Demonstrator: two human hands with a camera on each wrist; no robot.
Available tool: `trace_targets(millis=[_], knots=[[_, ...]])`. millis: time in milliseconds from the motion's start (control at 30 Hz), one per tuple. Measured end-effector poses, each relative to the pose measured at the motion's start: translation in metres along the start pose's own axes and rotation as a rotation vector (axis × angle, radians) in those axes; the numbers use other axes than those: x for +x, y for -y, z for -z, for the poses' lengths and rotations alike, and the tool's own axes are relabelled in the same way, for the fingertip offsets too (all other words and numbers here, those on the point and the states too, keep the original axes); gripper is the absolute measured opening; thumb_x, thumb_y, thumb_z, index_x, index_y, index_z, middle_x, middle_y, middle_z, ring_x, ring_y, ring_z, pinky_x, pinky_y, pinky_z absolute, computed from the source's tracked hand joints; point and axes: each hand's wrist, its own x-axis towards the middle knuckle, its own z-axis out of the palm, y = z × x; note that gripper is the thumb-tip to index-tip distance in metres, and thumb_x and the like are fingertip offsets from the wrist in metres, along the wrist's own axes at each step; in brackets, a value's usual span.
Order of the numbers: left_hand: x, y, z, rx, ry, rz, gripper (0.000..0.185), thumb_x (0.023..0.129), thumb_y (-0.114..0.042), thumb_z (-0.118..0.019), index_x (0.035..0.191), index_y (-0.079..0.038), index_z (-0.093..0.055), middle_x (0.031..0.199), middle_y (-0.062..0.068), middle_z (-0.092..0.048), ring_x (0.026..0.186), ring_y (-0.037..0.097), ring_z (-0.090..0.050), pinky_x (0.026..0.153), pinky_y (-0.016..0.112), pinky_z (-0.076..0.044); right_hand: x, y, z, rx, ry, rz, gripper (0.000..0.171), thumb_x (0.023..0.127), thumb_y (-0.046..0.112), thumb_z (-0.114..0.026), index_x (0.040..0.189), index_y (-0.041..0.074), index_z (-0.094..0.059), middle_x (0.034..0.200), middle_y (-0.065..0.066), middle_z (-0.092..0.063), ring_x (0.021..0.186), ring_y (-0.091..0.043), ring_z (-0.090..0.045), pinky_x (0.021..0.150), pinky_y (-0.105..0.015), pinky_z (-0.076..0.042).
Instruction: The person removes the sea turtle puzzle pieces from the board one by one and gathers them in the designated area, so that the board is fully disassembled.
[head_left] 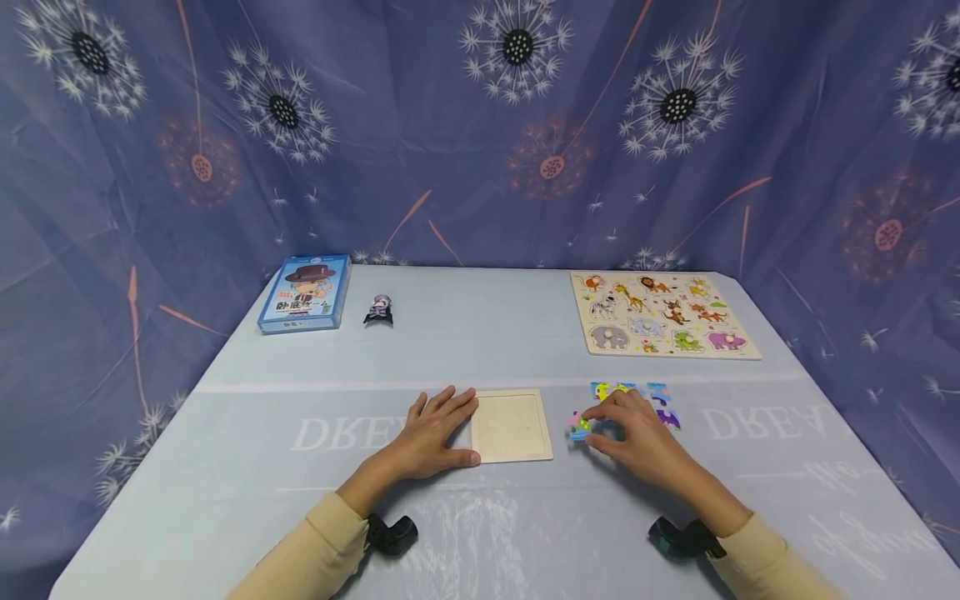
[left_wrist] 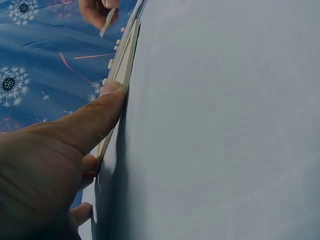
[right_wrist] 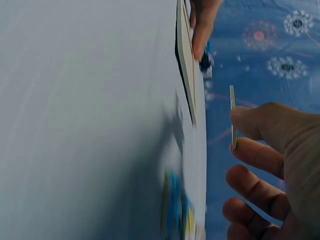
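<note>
Risk of piece [head_left: 579, 427] slipping from right hand [head_left: 637, 433], pinched thin; left hand [head_left: 438, 429], flat and relaxed against tray [head_left: 512, 426], could nudge it sideways.

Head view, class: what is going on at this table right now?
A person sits at a table covered in pale plastic. The left hand rests against the edge of an empty wooden puzzle tray, thumb on its side. The right hand pinches one thin puzzle piece beside a heap of coloured pieces. Farther back lie an animal puzzle board, a blue box and a small figurine.
</note>
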Motion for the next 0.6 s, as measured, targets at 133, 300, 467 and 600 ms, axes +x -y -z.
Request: trace_targets(millis=[133,300,467,600], knots=[[0.001,0.000,-0.001,-0.001,0.003,0.001,0.080,0.083,-0.044,-0.067,0.146,-0.006,-0.035,0.154,0.010,-0.030,0.144,0.039,-0.020,0.110,0.067,-0.010,-0.015,-0.021,0.017,-0.028,-0.022,-0.004,0.028,0.073,0.018,-0.080,0.100,0.023,-0.071,0.094,0.005,-0.060,0.091,-0.006,-0.044,0.076,-0.032,-0.041],[0.001,-0.001,0.000,-0.004,0.008,0.010,0.080,0.083,-0.044,-0.067,0.146,-0.007,-0.036,0.155,0.010,-0.030,0.144,0.038,-0.019,0.110,0.066,-0.009,-0.035,-0.050,0.034,-0.084,-0.034,-0.039,0.030,0.072,0.017,-0.080,0.100,0.021,-0.072,0.092,0.007,-0.060,0.089,-0.001,-0.042,0.074,-0.029,-0.041],[0.001,-0.001,0.000,-0.005,0.014,0.021,0.080,0.083,-0.045,-0.067,0.146,-0.008,-0.035,0.155,0.008,-0.030,0.145,0.037,-0.018,0.111,0.066,-0.009,-0.052,-0.073,0.044,-0.132,-0.050,-0.030,0.031,0.070,0.015,-0.081,0.099,0.021,-0.073,0.089,0.009,-0.060,0.087,-0.002,-0.044,0.072,-0.027,-0.040],[0.001,-0.002,0.000,-0.003,0.015,0.029,0.081,0.082,-0.046,-0.067,0.146,-0.008,-0.035,0.155,0.008,-0.030,0.145,0.037,-0.018,0.111,0.065,-0.009,-0.060,-0.084,0.049,-0.152,-0.048,-0.047,0.030,0.069,0.017,-0.082,0.098,0.021,-0.073,0.089,0.009,-0.060,0.087,-0.001,-0.045,0.072,-0.026,-0.039]])
